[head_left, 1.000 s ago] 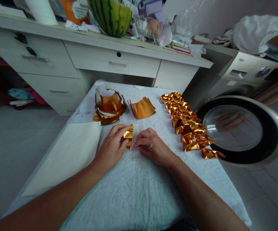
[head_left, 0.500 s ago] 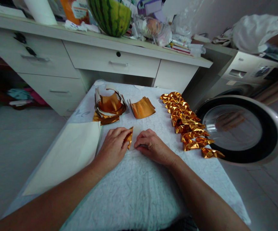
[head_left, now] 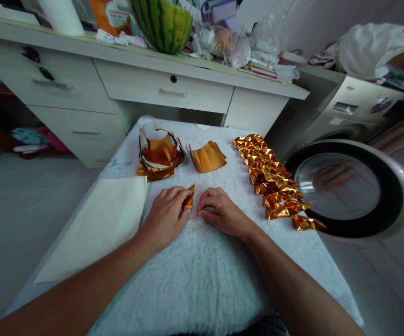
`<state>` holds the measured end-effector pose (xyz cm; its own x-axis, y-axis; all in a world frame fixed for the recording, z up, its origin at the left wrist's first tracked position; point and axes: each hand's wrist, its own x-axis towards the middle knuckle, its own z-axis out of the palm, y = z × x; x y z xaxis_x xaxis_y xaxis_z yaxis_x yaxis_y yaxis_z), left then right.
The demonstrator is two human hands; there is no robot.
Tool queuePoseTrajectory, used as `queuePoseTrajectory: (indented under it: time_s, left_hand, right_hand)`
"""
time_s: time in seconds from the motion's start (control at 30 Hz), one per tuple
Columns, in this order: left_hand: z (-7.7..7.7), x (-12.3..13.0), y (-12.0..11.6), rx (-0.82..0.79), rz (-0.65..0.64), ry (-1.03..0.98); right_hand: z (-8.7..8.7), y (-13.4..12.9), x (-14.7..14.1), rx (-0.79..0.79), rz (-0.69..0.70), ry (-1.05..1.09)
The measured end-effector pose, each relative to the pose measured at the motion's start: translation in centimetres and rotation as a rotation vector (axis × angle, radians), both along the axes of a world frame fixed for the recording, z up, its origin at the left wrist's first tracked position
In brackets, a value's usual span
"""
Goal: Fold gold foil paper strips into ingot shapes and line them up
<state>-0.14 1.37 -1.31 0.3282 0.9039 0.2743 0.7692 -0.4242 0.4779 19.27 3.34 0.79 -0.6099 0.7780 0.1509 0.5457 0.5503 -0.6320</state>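
Note:
A sheet of gold foil paper [head_left: 188, 199] lies between my hands at the middle of the table, its gold left part curled over and its pale side facing up on the right. My left hand [head_left: 166, 209] closes around the curled part, thumb toward me. Across from it, my right hand [head_left: 221, 211] has its fingers pinched together at the pale right edge. Just beyond them sits a small stack of gold foil sheets [head_left: 208, 157]. Farther left is a bigger pile of curved foil sheets [head_left: 159, 149]. Folded gold foil pieces [head_left: 270, 175] stand in an overlapping row at the right.
A large pale sheet [head_left: 100, 224] covers the left side of the cloth-covered table [head_left: 202, 280]. Behind stands a white drawer desk [head_left: 166, 88] bearing a cut watermelon [head_left: 165, 25]. The open round door of a washing machine [head_left: 349, 186] reaches the table's right edge.
My right fingers have shifted slightly at the paper's pale edge, and my left thumb has moved a little toward the right. The piles and the folded row look the same.

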Motion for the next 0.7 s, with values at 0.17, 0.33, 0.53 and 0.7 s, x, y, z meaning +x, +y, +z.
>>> queuePoseTrajectory:
  time_s: [0.17,0.33,0.53,0.7]
  left_hand:
    - [0.32,-0.06,-0.09,-0.02,-0.012,-0.034]
    - [0.21,-0.23,-0.12,-0.025,-0.035,-0.038]
    - [0.23,-0.26,-0.2,-0.034,-0.03,-0.027]
    - [0.41,-0.25,-0.29,-0.048,-0.03,-0.035]
  right_hand:
    - [0.03,-0.08,-0.2,-0.012,-0.053,-0.03]
    - [-0.02,-0.16,-0.3,-0.02,-0.091,-0.061]
    - [0.13,-0.21,-0.49,-0.012,-0.083,-0.071]
    - [-0.01,-0.21,-0.74,-0.011,-0.128,-0.079]
